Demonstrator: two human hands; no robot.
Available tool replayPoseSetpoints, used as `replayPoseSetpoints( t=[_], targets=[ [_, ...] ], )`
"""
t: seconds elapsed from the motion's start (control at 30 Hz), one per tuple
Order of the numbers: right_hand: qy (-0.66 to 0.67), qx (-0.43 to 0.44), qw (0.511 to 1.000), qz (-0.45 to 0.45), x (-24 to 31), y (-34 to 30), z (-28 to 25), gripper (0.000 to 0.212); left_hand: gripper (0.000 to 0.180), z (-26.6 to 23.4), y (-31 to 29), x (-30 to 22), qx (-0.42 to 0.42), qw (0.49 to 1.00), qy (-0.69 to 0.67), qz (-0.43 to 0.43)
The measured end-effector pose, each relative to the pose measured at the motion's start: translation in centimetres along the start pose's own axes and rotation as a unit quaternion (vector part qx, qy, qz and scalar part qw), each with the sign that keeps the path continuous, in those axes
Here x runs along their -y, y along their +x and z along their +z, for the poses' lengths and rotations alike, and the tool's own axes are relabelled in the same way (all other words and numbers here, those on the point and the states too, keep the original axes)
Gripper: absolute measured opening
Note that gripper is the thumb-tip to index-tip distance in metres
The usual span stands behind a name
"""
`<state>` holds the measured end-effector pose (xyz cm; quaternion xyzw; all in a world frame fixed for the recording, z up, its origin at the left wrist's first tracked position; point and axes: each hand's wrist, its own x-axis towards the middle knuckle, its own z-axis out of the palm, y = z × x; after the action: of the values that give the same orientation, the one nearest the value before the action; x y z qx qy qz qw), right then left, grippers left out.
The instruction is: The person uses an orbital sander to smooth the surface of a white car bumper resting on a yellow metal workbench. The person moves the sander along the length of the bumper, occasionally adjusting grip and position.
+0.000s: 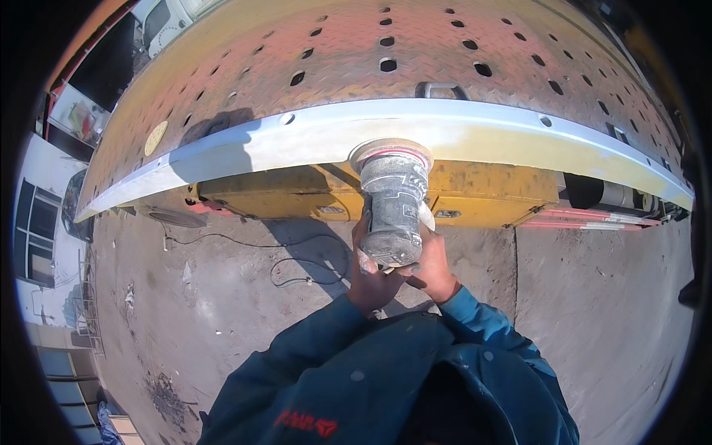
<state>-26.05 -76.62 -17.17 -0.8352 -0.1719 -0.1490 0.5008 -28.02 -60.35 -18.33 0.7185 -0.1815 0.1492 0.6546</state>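
Observation:
A dusty grey disc sander (pixel 393 204) is in both my hands, its round pad against the face of a white and pale-yellow metal side rail (pixel 497 139). My left hand (pixel 367 278) is closed round the left side of the sander's body. From the other side, my right hand (pixel 436 265) grips it low down, close to the left. The sander's body hides most of my fingers. Where the pad meets the rail, the contact surface cannot be seen.
Beyond the rail lies a worn red and yellow truck bed (pixel 341 52) with rows of holes. A metal handle loop (pixel 443 90) stands behind the rail. Below it hangs a yellow box (pixel 489 194). A dark cable (pixel 222 236) loops over the concrete ground (pixel 215 334).

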Motion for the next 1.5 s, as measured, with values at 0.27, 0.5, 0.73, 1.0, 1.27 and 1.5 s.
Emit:
replayPoseSetpoints(
  t=[0.27, 0.5, 0.73, 1.0, 1.27, 1.5],
  targets=[
    [0.016, 0.015, 0.999, 0.043, 0.0, 0.3, -0.5, 0.081, 0.132, 0.1, 1.1, -1.6, 0.008, 0.994, -0.083, -0.066],
    [0.042, 0.006, 0.996, 0.085, -1.9, -1.4, -0.6, 0.082, 0.127, 1.2, -1.2, 1.3, 0.036, 0.997, -0.039, -0.055],
    [-0.029, -0.016, 0.999, 0.026, -3.9, -3.2, -5.7, 0.055, 0.129, 5.8, 1.4, -1.5, 0.085, 0.987, 0.122, 0.063],
    [0.11, -0.077, 0.985, 0.111, -4.7, -4.7, -7.2, 0.035, 0.133, 8.6, 1.2, -1.5, 0.117, 0.982, 0.118, 0.086],
    [0.036, 0.003, 0.999, -0.021, -4.1, -2.0, -3.5, 0.061, 0.125, 3.2, 0.5, -1.7, 0.066, 0.989, 0.126, 0.025],
    [-0.01, 0.097, 0.995, -0.004, -0.2, 1.6, 3.9, 0.06, 0.121, -4.3, -1.6, -0.2, -0.033, 0.992, 0.105, -0.067]
  ],
)
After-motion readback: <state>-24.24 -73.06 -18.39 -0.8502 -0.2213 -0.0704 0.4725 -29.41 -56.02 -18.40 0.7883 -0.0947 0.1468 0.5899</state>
